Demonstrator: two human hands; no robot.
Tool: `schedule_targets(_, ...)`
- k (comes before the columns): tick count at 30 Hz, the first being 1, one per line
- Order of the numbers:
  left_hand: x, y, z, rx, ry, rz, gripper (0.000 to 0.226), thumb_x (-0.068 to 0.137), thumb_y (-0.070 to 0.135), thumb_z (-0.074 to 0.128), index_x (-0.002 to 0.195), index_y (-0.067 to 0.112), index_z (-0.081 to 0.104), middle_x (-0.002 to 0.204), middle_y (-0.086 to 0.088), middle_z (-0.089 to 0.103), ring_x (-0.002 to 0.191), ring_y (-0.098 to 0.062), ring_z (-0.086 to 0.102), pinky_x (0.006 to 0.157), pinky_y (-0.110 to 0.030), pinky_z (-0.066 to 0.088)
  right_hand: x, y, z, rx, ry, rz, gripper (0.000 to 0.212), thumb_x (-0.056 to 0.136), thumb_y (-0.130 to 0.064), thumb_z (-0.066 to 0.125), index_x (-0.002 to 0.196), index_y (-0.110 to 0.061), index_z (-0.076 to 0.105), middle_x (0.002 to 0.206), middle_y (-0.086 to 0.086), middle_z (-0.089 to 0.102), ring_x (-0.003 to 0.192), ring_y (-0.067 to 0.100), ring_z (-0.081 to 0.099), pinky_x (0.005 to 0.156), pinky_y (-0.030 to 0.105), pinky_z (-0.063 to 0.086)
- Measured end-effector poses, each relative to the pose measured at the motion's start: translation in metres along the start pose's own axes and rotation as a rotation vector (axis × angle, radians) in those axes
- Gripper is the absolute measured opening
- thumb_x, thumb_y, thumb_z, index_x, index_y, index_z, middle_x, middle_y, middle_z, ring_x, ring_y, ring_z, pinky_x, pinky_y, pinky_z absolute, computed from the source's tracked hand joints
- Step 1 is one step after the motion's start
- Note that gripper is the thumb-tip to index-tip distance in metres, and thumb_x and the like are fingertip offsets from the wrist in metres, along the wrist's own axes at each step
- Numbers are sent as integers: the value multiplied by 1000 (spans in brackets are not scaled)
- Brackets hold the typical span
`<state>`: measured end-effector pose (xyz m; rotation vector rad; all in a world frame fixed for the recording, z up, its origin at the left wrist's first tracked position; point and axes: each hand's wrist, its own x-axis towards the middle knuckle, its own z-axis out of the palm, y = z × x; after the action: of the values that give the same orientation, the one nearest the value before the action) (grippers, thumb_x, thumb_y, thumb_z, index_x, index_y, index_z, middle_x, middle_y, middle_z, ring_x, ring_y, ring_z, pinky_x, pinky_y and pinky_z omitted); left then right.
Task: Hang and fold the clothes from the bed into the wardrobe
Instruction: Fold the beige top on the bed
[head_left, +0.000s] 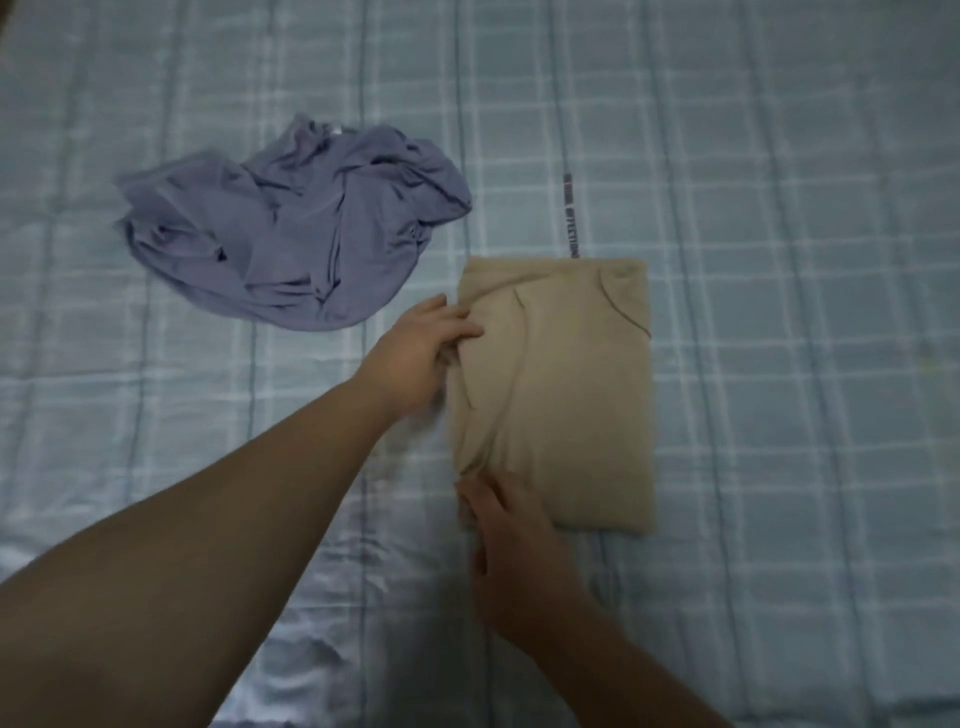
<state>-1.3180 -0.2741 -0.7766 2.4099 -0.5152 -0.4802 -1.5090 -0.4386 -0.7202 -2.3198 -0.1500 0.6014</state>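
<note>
Pale blue checked bedding (779, 208) fills the whole view and covers the bed on which everything lies. At the centre, slightly right, a beige garment (566, 395) is laid flat, folded into a neat upright rectangle. Its left edge is gripped at two places. The left hand (421, 353) is set at the upper part of that edge, thumb lying on top of the cloth and fingers tucked underneath, so its grip is closed narrowly on the fold. The right hand (514, 545) is placed at the near left corner, fingertips pressed into the bunched cloth there; whether the cloth is pinched or only pressed cannot be told. Both forearms are bare and reach in from the near side. To the far left, apart from the folded piece, a lilac garment (291, 228) is left crumpled in a loose heap. A short printed strip (570, 215) is seen on the bedding just beyond the beige garment's far edge.
</note>
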Motion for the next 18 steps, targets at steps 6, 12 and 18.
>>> schedule_targets(6, -23, 75, -9, -104, 304, -70, 50, 83, 16, 41, 130, 10, 58, 146, -14, 47, 139, -31, 35, 116, -30, 20, 2, 15, -43, 9, 226, 18, 44, 78, -17, 49, 120, -19, 59, 127, 2, 56, 117, 23, 54, 101, 26, 39)
schedule_targets(12, -50, 122, 63, 298, 244, -64, 56, 92, 30, 44, 147, 18, 41, 156, -13, 34, 146, -33, 25, 117, -52, 21, 19, 75, -69, -388, 398, 61, 55, 90, -20, 50, 143, -6, 46, 152, 17, 40, 142, 35, 34, 113, 52, 30)
schedule_targets(18, -68, 92, 110, 399, 188, -175, 60, 96, 45, 37, 153, 28, 31, 160, -11, 27, 149, -31, 19, 116, -54, 21, 9, 125, -49, -472, 285, -25, 61, 97, -31, 46, 152, -10, 32, 159, 15, 28, 148, 34, 21, 117, 53, 25)
